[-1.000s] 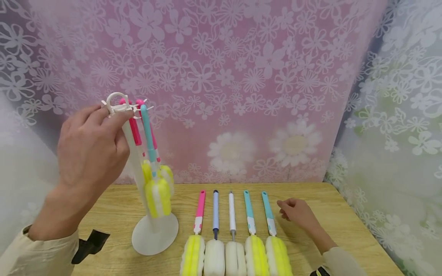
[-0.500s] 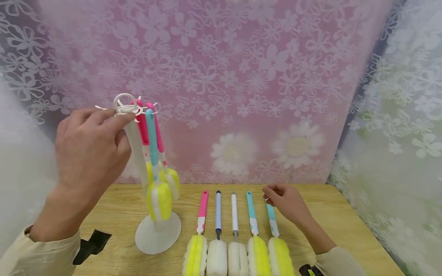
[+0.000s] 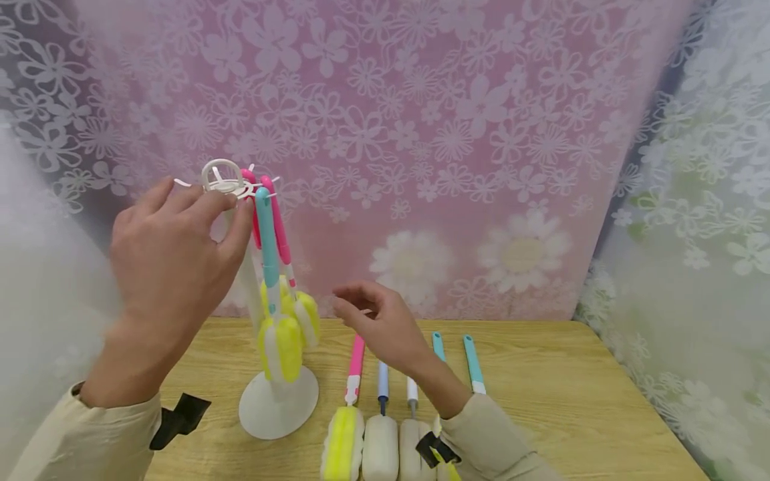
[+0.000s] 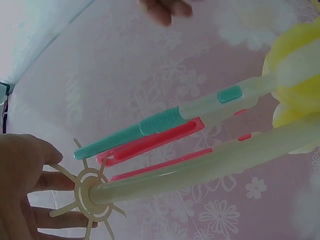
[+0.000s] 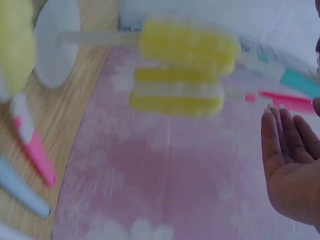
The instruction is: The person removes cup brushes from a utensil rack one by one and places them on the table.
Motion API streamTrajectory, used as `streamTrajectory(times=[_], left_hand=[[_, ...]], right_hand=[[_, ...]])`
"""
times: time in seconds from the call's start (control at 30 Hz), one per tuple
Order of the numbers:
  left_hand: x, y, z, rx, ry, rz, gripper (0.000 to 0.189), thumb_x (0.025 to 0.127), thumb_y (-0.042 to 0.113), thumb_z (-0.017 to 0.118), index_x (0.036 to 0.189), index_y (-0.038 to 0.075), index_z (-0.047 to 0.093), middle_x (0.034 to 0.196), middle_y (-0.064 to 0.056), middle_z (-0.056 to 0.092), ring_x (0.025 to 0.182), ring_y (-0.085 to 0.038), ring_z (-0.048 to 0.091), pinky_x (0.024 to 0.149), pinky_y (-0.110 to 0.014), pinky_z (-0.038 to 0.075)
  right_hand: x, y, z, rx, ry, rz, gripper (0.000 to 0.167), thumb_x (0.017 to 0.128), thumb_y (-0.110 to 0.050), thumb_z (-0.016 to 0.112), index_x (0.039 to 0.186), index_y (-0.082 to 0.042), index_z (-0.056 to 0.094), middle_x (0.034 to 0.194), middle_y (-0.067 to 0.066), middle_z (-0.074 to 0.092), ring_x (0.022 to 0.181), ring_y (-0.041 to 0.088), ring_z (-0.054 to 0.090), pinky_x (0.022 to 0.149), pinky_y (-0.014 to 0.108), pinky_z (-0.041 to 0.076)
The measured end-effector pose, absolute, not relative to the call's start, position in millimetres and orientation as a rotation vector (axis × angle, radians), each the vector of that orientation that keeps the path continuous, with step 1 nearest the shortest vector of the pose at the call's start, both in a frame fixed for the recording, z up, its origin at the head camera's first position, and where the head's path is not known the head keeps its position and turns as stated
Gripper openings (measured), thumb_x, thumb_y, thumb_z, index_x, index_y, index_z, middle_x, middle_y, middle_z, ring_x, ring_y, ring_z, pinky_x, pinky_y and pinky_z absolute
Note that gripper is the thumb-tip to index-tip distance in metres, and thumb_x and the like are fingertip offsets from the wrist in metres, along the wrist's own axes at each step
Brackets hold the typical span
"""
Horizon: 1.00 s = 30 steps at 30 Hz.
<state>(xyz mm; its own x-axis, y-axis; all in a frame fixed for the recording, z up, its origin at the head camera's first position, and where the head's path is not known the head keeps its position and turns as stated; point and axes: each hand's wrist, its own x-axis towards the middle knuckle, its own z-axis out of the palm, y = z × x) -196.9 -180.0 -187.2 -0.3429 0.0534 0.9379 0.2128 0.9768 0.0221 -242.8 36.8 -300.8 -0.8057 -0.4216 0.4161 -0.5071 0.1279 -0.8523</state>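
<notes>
A white stand (image 3: pixel 279 407) with a ring of hooks (image 3: pixel 231 187) on top carries hanging sponge cup brushes: a turquoise one (image 3: pixel 268 234) in front and two pink ones (image 3: pixel 279 230) behind. My left hand (image 3: pixel 174 254) rests its fingers on the hook ring; in the left wrist view its fingers (image 4: pixel 55 180) lie fairly straight across the hooks. My right hand (image 3: pixel 385 327), holding nothing, is in the air right of the hanging yellow-and-white sponge heads (image 3: pixel 281 347), fingers slightly bent and apart from them. In the right wrist view the brushes look blurred.
On the wooden table (image 3: pixel 559 401) lies a row of brushes: pink (image 3: pixel 355 367), light blue (image 3: pixel 383 384), white (image 3: pixel 412 391) and two turquoise ones (image 3: pixel 473 361). My right forearm partly covers some of them. A pink flowered curtain (image 3: pixel 421 133) hangs behind the table.
My right hand has moved left from beside the rightmost turquoise brush toward the stand, with nothing in it. The hook ring and hanging brushes have shifted slightly; my left hand stays on the ring.
</notes>
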Motion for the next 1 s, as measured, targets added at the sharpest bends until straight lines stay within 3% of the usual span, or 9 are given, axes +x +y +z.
streamTrajectory(times=[0.07, 0.33, 0.63, 1.0], left_hand=[[-197.7, -178.7, -187.0, -0.185, -1.906, -0.151, 0.037, 0.094, 0.033, 0.048, 0.091, 0.006, 0.074, 0.082, -0.013, 0.068, 0.086, -0.034, 0.056, 0.064, -0.057, 0.044], [-198.8, -175.6, -187.4, -0.184, -1.899, -0.135, 0.032, 0.094, 0.028, 0.049, 0.09, 0.006, 0.071, 0.088, -0.015, 0.069, 0.102, -0.038, 0.057, 0.071, -0.059, 0.046], [-200.2, -171.9, -189.1, -0.167, -1.927, -0.133, 0.031, 0.095, 0.028, 0.049, 0.092, 0.007, 0.071, 0.091, -0.015, 0.069, 0.11, -0.037, 0.056, 0.075, -0.059, 0.046], [-200.8, -178.6, -190.9, -0.141, -1.93, -0.107, 0.031, 0.095, 0.028, 0.048, 0.09, 0.007, 0.071, 0.09, -0.014, 0.069, 0.112, -0.037, 0.056, 0.076, -0.057, 0.045]], right_hand=[[-242.7, 16.9, -295.8, 0.951, -2.268, 1.812, 0.032, 0.094, -0.029, 0.06, 0.121, -0.013, 0.063, 0.111, -0.005, 0.065, 0.096, 0.009, 0.062, 0.085, 0.03, 0.051], [-248.6, -30.2, -286.1, 0.861, -2.136, 1.917, 0.042, 0.086, -0.033, 0.071, 0.123, -0.015, 0.065, 0.112, -0.012, 0.065, 0.098, 0.005, 0.062, 0.083, 0.026, 0.051], [-254.7, -49.0, -291.9, 0.819, -2.041, 1.921, 0.028, 0.084, -0.027, 0.073, 0.108, -0.013, 0.068, 0.093, -0.009, 0.067, 0.087, 0.008, 0.062, 0.079, 0.026, 0.053], [-251.3, -55.3, -292.8, 0.837, -1.985, 1.947, 0.024, 0.086, -0.024, 0.072, 0.105, -0.011, 0.068, 0.092, -0.006, 0.067, 0.086, 0.01, 0.062, 0.08, 0.03, 0.053]])
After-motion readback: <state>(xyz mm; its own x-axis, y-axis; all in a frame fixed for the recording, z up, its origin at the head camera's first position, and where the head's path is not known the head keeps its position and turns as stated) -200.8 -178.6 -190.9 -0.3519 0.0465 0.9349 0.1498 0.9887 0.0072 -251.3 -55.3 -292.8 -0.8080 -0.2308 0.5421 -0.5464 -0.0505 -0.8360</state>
